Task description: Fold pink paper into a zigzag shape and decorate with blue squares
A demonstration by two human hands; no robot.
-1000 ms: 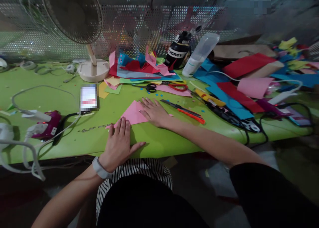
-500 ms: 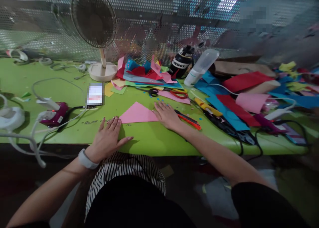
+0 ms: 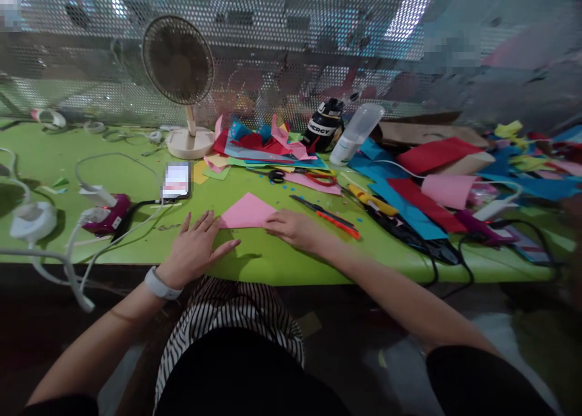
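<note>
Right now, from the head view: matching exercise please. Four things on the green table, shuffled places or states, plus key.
Things
1. Pink triangular paper
2. Slim orange-and-black cutter
3. Round-headed fan with a beige stand
4. Black bottle with a white lettered band

Places or states
A. Beside a translucent white bottle
B. Between the left hand and the right hand
C. Standing on a round base
D. Lying flat, right of item 1

Pairs: 1-B, 2-D, 3-C, 4-A

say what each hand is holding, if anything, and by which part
The right hand touches the pink paper at its right corner; whether it pinches there cannot be told. The left hand lies flat at the left corner, gripping nothing.
</note>
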